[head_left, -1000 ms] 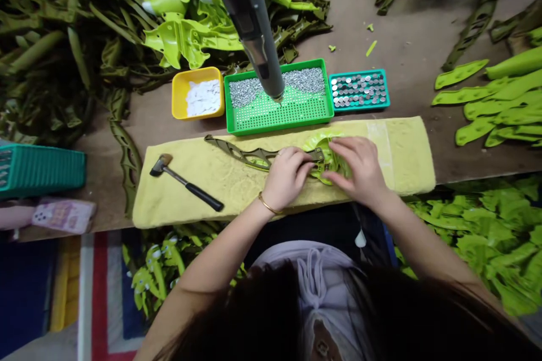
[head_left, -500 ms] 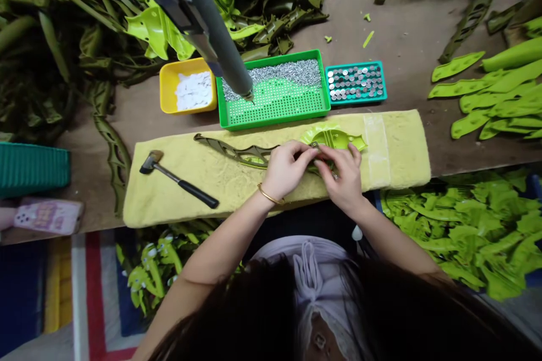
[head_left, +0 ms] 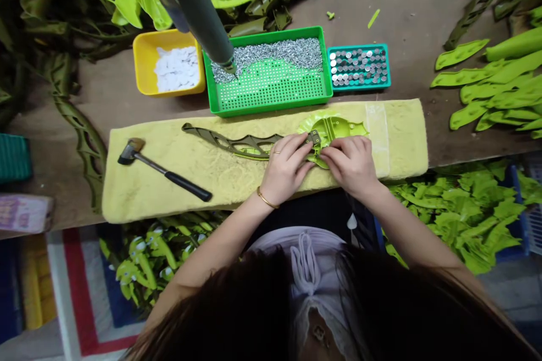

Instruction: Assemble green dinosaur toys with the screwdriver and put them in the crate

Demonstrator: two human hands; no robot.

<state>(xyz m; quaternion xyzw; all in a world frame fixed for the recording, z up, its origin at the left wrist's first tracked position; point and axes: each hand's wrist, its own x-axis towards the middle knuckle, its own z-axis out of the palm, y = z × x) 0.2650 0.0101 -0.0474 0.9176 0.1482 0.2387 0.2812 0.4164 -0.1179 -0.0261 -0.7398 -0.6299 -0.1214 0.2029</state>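
Note:
On a yellow towel (head_left: 203, 166) lies a long olive-green plastic piece (head_left: 228, 144) whose right end meets a bright green plastic shell (head_left: 334, 127). My left hand (head_left: 285, 166) is closed on the olive piece's right end, fingers pinching at the joint. Opposite it, my right hand (head_left: 351, 163) presses on the near edge of the green shell with fingers curled. The two hands almost touch at the joint, which is partly hidden under the fingers.
A hammer (head_left: 163, 169) lies on the towel's left. Behind it stand a yellow tray of white pieces (head_left: 146, 56), a green tray of screws (head_left: 271, 93) and a teal tray of metal discs (head_left: 359, 66). A hanging grey tool (head_left: 199, 5) points down at the screws. Green plastic parts are piled all around.
My right hand slid back off the green shell, uncovering it, and both hands closed in on the joint. The view shifted, so the hanging tool appears further left.

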